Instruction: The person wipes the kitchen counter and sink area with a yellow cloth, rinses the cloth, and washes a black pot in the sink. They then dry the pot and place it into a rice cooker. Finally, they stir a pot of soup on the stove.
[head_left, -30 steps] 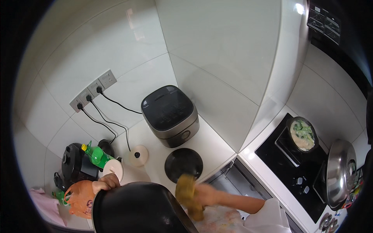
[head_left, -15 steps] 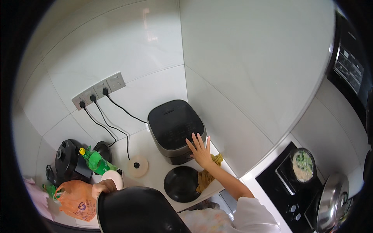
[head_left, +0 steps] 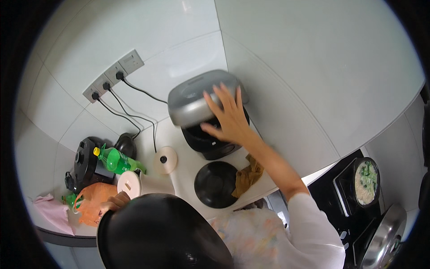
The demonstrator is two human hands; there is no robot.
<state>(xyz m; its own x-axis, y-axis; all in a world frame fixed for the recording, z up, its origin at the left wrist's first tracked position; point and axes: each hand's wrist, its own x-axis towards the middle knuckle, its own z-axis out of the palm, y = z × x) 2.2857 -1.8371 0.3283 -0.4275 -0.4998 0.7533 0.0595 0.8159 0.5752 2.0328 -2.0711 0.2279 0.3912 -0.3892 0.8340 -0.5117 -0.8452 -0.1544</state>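
My left hand [head_left: 115, 201] grips the rim of a large black pot [head_left: 163, 235] at the bottom of the view. My right hand [head_left: 226, 119] reaches to the rice cooker [head_left: 210, 143], fingers spread over the front of its lid [head_left: 188, 89], which is partly raised and blurred. Below the cooker lie a round black dish [head_left: 212, 184] and a crumpled mustard cloth [head_left: 248, 177]. A cream lid with a black knob [head_left: 165, 166] lies left of them.
At left are a black appliance [head_left: 83, 163], green bottle [head_left: 116, 161], white canister [head_left: 127, 186], orange bag [head_left: 94, 206] and pink cloth [head_left: 53, 215]. Cords run to wall sockets [head_left: 112, 74]. A black stovetop [head_left: 329, 193] at right carries a pot of food [head_left: 366, 184] and a steel lid [head_left: 380, 237].
My right hand has let go of the mustard cloth, now lying by the black dish, and moved up to the rice cooker, whose lid has tilted upward. The camera view has shifted.
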